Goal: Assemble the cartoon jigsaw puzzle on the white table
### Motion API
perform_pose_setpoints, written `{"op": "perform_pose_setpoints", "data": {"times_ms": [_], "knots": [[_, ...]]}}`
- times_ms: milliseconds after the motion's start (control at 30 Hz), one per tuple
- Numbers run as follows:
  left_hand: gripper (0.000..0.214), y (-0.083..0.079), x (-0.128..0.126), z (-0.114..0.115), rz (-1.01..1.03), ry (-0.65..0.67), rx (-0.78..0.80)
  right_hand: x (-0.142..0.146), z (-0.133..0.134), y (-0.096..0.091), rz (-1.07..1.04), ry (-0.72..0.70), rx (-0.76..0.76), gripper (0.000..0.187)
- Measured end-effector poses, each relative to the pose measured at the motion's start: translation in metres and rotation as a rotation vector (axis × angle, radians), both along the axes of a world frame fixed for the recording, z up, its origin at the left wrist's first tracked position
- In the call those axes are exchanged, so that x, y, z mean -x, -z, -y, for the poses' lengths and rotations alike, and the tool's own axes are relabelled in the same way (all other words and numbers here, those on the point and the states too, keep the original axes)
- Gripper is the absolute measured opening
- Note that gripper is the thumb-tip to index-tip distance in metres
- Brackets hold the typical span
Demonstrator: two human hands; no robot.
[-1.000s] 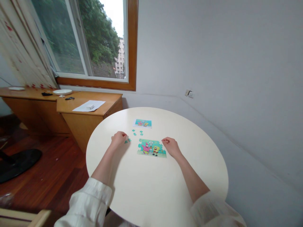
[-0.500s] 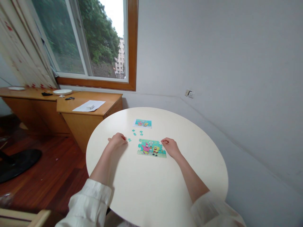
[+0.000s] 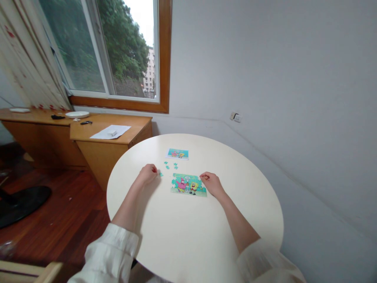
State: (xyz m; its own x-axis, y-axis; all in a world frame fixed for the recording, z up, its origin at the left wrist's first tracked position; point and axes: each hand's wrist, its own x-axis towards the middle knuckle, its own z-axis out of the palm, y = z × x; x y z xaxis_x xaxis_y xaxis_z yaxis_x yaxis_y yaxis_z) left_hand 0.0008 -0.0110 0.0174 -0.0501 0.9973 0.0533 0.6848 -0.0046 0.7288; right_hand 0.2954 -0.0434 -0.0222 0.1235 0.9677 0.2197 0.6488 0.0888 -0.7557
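A partly assembled cartoon jigsaw puzzle (image 3: pixel 187 184) lies flat on the round white table (image 3: pixel 188 232), with notches along its left and right edges. My right hand (image 3: pixel 212 184) rests at the puzzle's upper right corner, its thumb and fingers pinched together; whatever they hold, if anything, is too small to make out. To the left of the puzzle is my left hand (image 3: pixel 147 173), fingers curled closed beside a loose green puzzle piece (image 3: pixel 161 175). What lies inside those fingers is hidden. Several more loose pieces (image 3: pixel 176 166) are spread beyond the puzzle.
A picture card (image 3: pixel 178 153) with the same cartoon scene lies at the far side of the table. Left of the table stands a wooden cabinet (image 3: pixel 103 153) bearing a paper sheet (image 3: pixel 103 135) and a white plate (image 3: pixel 77 114). A wall (image 3: pixel 265 98) borders the right side.
My left hand has shifted slightly, its thumb now tucked out of sight, and it covers a little more near the loose piece. My right hand stays at the puzzle's corner.
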Motion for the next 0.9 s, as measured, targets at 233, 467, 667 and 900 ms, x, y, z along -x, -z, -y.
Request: {"op": "perform_pose_setpoints", "data": {"times_ms": [233,467,667,900], "knots": [[0.018,0.002,-0.031,0.004,0.524,0.217,-0.037,0.002,0.0,-0.001,-0.016,0.015,-0.019,0.017],[0.018,0.015,-0.065,0.016,0.644,0.206,-0.027,0.007,0.002,-0.005,-0.023,0.03,0.009,0.018],[0.014,0.02,-0.073,0.022,0.725,0.227,0.043,0.007,0.002,-0.005,-0.021,0.008,-0.037,0.019],[0.019,0.017,-0.075,0.026,0.821,0.295,0.132,0.008,0.004,-0.007,-0.049,0.014,-0.035,0.017]]}}
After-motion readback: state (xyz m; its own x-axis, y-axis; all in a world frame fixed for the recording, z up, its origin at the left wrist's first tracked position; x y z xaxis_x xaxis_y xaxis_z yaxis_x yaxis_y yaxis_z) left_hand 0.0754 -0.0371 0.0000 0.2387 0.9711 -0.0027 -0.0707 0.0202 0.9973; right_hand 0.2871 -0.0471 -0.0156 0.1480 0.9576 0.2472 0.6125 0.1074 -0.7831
